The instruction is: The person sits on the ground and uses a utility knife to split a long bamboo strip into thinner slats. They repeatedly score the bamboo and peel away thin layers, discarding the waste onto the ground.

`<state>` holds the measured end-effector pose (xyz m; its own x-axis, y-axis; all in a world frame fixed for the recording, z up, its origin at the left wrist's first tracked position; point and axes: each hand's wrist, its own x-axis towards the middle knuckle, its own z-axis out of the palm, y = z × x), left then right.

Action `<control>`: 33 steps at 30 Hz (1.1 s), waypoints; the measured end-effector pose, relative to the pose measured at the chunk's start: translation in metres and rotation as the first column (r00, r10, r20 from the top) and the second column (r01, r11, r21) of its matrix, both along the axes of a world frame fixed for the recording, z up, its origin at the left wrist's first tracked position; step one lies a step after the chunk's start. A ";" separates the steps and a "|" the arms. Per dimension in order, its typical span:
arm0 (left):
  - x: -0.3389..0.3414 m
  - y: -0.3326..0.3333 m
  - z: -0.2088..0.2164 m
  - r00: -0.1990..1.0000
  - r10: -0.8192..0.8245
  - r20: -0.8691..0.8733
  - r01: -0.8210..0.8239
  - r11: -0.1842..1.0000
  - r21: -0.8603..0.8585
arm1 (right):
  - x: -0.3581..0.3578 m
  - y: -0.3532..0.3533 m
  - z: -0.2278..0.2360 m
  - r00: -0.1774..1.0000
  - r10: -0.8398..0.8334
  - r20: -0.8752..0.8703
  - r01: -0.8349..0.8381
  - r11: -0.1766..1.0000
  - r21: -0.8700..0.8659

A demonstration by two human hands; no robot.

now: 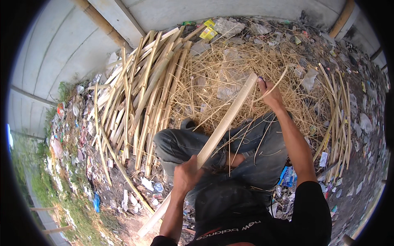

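A seated person (242, 209) holds a pale, flat strip (226, 123) diagonally across folded legs (266, 160).
The left hand (186, 176) clamps its fingers around it partway along; the right hand (271, 93) curls its fingers at the upper end, exact grip unclear. Straw-coloured shavings (205, 76) lie ahead.

In the middle there are two hands, the left hand (187, 176) and the right hand (271, 94), and one long bamboo slat (226, 121). At upper left is one big pile of slats (152, 89), more than twelve, too overlapped for exact count. At right, one smaller group of sticks (348, 123) has at least five. One blue packet (288, 176) is at lower right.
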<state>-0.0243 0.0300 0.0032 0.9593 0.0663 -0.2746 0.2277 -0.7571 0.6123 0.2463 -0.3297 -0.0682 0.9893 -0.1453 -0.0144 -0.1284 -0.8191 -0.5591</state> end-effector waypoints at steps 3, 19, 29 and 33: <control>-0.035 0.037 -0.004 1.000 0.029 -0.001 -0.029 0.994 -0.105 | 0.045 -0.150 -0.022 0.961 -0.256 0.107 0.262 0.964 -0.052; 0.056 -0.019 -0.024 0.996 0.004 0.093 0.038 0.897 -0.441 | -0.144 0.108 0.053 0.754 0.655 0.049 -0.652 0.739 0.171; 0.013 0.001 -0.021 0.996 -0.088 -0.009 0.078 0.927 -0.368 | -0.071 0.055 0.031 0.924 0.378 -0.065 -0.370 0.923 0.105; 0.042 -0.020 -0.018 0.999 -0.036 -0.029 0.022 0.920 -0.392 | -0.161 0.114 0.041 0.675 0.716 -0.178 -0.710 0.696 0.106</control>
<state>0.0178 0.0101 -0.0145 0.9486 -0.0804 -0.3061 0.2359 -0.4653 0.8531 0.0849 -0.2159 -0.0274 0.7679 0.6067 -0.2055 0.3836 -0.6926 -0.6109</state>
